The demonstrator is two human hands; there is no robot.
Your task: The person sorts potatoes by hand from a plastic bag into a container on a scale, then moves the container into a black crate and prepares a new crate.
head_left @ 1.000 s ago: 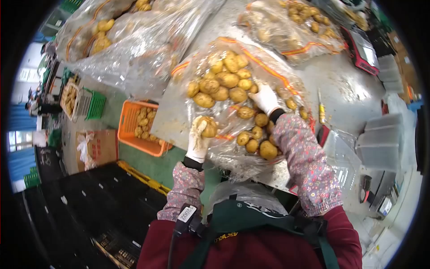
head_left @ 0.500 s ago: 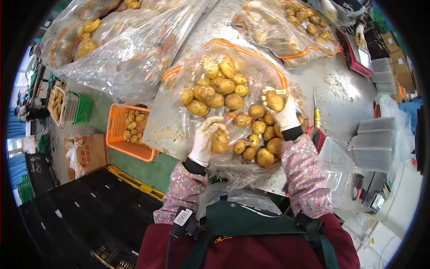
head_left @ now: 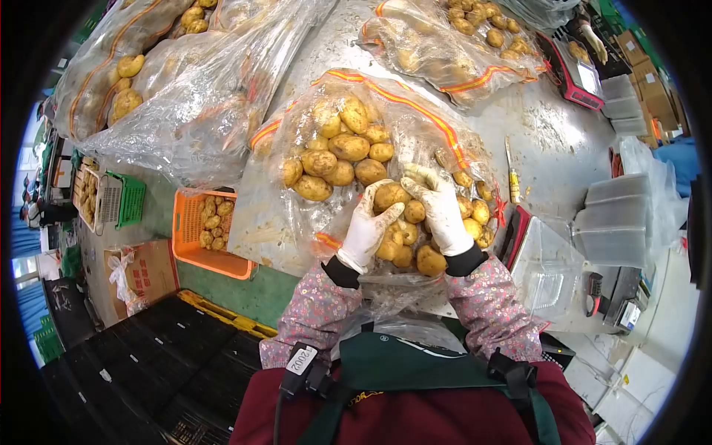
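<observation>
Both gloved hands closed together around one potato [head_left: 390,196]: the left hand [head_left: 366,231] cupped it from the lower left with fingers curled up its side, and the right hand [head_left: 440,211] wrapped over it from the right, fingertips touching its top. That potato sat just above a heap of smaller potatoes [head_left: 404,248] lying at the near end of an open clear plastic bag [head_left: 297,222] with an orange-striped rim, spread flat on the grey worktable [head_left: 549,141]. Farther up inside the same bag lay a second cluster of potatoes [head_left: 337,152], apart from the hands.

From the head camera, flowered sleeves [head_left: 489,304] covered both forearms, and a green apron bib [head_left: 415,363] over a dark red top filled the lower edge. Two more bags of potatoes lay beyond: one at the far left [head_left: 148,74] and one at the top right [head_left: 452,44]. A red scale [head_left: 569,74] stood at the table's far right corner, with another person's gloved hand [head_left: 593,41] just above it. A yellow-handled knife [head_left: 513,182] lay on the table to the right of the bag. Clear plastic trays [head_left: 545,271] sat near the right forearm, and a stack of them [head_left: 612,222] stood farther right. Down on the floor to the left stood an orange crate [head_left: 194,236] holding potatoes, a green crate [head_left: 132,199] beyond it, and a cardboard box [head_left: 152,259] beside it.
</observation>
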